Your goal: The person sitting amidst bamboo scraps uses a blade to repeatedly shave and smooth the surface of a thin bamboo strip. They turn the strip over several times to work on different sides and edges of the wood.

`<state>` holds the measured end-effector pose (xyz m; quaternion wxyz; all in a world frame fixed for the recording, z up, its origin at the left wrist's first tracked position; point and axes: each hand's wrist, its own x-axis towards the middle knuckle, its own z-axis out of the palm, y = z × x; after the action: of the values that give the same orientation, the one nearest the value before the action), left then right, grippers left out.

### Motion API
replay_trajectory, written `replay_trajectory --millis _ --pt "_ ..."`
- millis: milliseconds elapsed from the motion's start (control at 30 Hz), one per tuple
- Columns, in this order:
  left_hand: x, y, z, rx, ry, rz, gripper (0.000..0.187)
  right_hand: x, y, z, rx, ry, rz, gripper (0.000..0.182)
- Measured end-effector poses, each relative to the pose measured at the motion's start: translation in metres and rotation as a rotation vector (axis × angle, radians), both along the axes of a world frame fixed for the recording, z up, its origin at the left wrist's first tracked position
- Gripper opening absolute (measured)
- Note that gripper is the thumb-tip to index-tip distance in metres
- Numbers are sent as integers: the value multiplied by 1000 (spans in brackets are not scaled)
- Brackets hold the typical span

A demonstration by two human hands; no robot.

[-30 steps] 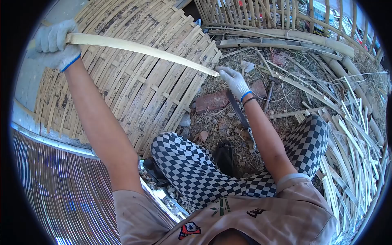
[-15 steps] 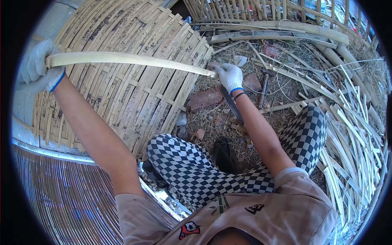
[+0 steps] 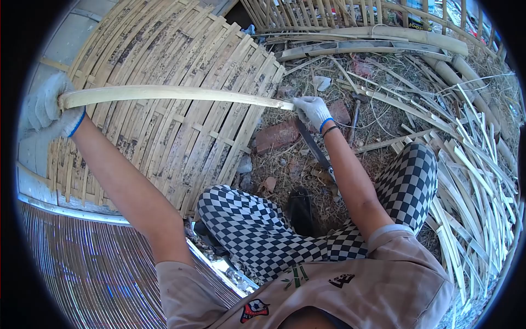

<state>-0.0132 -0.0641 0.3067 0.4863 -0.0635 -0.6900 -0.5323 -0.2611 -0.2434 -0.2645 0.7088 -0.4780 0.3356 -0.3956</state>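
Observation:
A long pale bamboo strip (image 3: 181,93) spans the space between my hands, bowed slightly upward over the woven panel. At the far left, my gloved left hand (image 3: 46,107) is closed round one end of it. My right hand (image 3: 314,111), also gloved, pinches the other end between thumb and fingers. Just below the right hand, a dark-bladed knife (image 3: 312,142) lies slanting over the ground, its lower end partly behind my forearm. A red brick (image 3: 276,136) is beside the blade, and another brick (image 3: 341,111) shows just right of the hand.
The woven bamboo panel (image 3: 148,142) covers the left side. A hammer (image 3: 355,118) lies right of my right hand. Many split bamboo strips (image 3: 466,203) are heaped at the right. Bamboo poles (image 3: 372,47) and a slatted fence (image 3: 323,13) stand at the back. My checkered legs (image 3: 257,230) are folded in front.
Both hands have come a little nearer to me with the strip. My right hand has also shifted slightly right, and more of the knife shows.

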Motion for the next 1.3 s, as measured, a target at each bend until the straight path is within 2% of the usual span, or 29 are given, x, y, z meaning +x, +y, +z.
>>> replay_trajectory --millis 100,133,333,433,500,533,567,633,733,833,867,933,1000,1033,1100,1167,1200,1233,1267,1300 --pt "3 -4 5 12 36 19 44 5 0 14 -31 46 -130 27" --pt "0 -4 2 25 62 27 44 2 0 23 -127 100 -132 26" --pt "2 -13 1 -7 106 89 43 -32 -2 95 -121 -364 -150 26" --pt "4 -15 -5 1 166 134 43 -35 -11 71 -120 -130 -129 38" --pt "8 -16 -2 41 127 66 43 -29 -8 54 -174 222 76 53" --pt "11 -15 1 48 105 40 43 -20 -2 46 -116 155 117 61" --pt "10 -15 3 55 83 14 44 -9 6 50 14 56 119 57" --pt "0 -10 -1 40 90 33 44 14 8 40 -105 -22 6 49" --pt "6 -5 -3 48 111 48 45 22 7 50 -357 119 -201 37" --pt "-5 -6 -11 98 101 -18 47 16 3 59 -359 96 -221 29" --pt "-11 -7 -12 105 94 -26 48 -9 15 99 -85 -120 -84 31" --pt "-14 -4 -16 92 103 43 49 -36 11 134 -202 -164 -186 33" --pt "-8 -6 -20 45 126 215 50 -71 10 154 -193 -318 -285 38" --pt "-5 -6 -19 16 133 300 51 -83 -10 132 -205 -568 -88 37" --pt "-6 -2 -17 69 70 407 42 -86 -52 60 -1147 492 -250 30" --pt "-3 -2 -18 57 41 585 36 -59 -8 14 -458 1451 -79 33" --pt "16 -5 -16 72 -48 441 33 -52 6 -5 -489 1434 182 50" --pt "35 -12 -14 4 -57 529 28 -46 21 -25 -510 1378 434 69" --pt "54 -18 -14 -61 -61 622 27 -25 31 -58 -533 1219 487 70" --pt "53 -13 -18 -122 -36 809 31 -17 52 -60 -443 1191 531 69"
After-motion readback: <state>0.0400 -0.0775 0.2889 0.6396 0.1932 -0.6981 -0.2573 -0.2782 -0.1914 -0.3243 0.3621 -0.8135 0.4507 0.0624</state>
